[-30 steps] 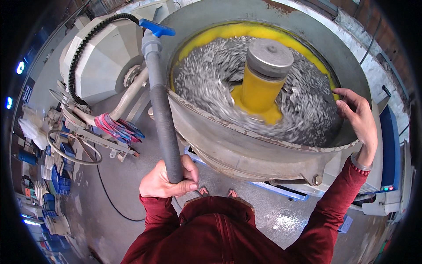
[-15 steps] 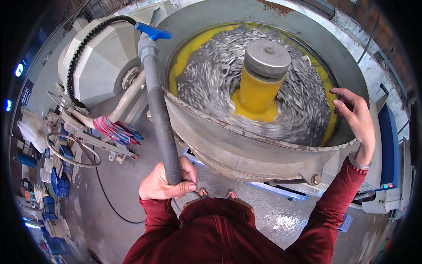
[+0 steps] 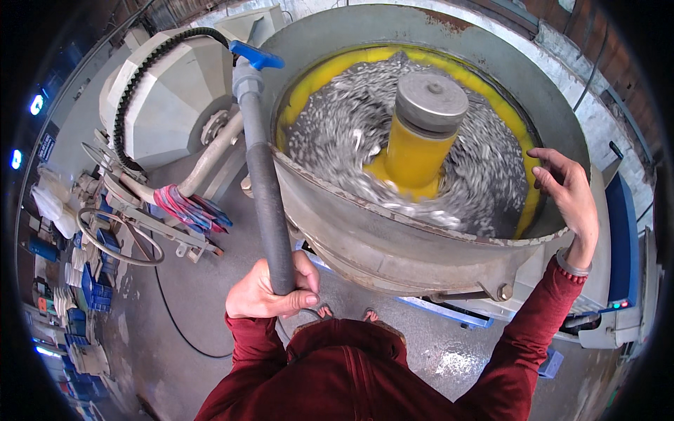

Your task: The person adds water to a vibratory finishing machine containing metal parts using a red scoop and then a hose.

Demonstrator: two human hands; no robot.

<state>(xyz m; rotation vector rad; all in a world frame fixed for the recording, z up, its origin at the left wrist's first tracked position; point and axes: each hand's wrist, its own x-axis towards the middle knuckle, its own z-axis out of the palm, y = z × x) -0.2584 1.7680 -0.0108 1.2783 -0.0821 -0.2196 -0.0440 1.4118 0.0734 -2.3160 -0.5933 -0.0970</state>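
Observation:
My left hand [image 3: 272, 289] is wrapped round the lower end of a dark grey hose [image 3: 268, 203]. At the hose's upper end a grey pipe fitting carries a blue valve handle [image 3: 257, 55], by the left rim of a large round grey tub [image 3: 393, 231]. Inside the tub, small grey-silver pieces [image 3: 337, 119] blur with motion round a yellow centre post [image 3: 417, 154] with a metal cap [image 3: 432, 102]. My right hand [image 3: 570, 193] hangs over the tub's right wall, fingers bent and apart, holding nothing.
A pale many-sided drum [image 3: 165, 105] with a black toothed rim stands at left. A pink and blue cloth [image 3: 189, 208] is tied on a beam below it. Blue crates [image 3: 97, 289] and stacked goods line the far left. A blue panel [image 3: 622, 238] stands at right. A black cable crosses the floor.
The tub, hose and drum sit slightly lower and farther right in the picture. The pieces in the tub have shifted. Both hands keep nearly the same pose.

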